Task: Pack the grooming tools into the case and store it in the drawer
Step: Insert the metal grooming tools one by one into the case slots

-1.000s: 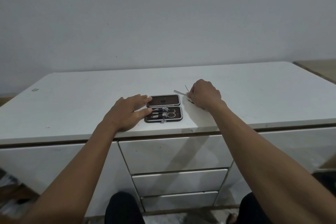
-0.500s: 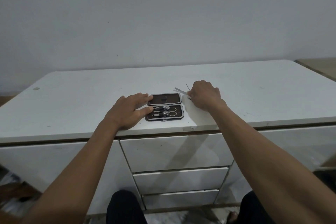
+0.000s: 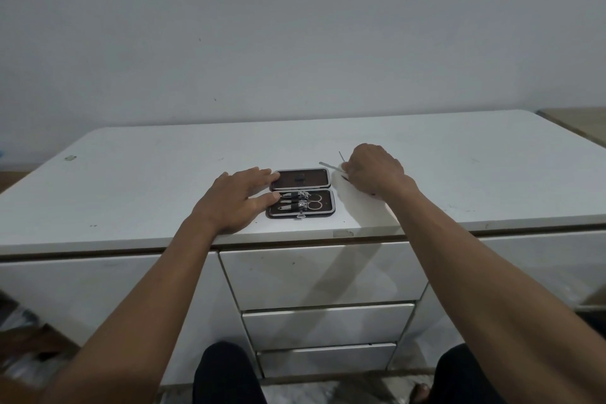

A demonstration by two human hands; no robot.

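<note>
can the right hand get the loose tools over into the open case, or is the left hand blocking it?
Probably yes. The right hand is curled over the loose tools just right of the open case. The left hand rests flat on the case's left edge, leaving its right side uncovered.

a white cabinet top (image 3: 137, 180), scuffed and speckled, carries an open dark grooming case (image 3: 301, 192) near its front edge, thin metal tools (image 3: 331, 166) just right of the case, and a small pale tab (image 3: 70, 158) far left.
</note>
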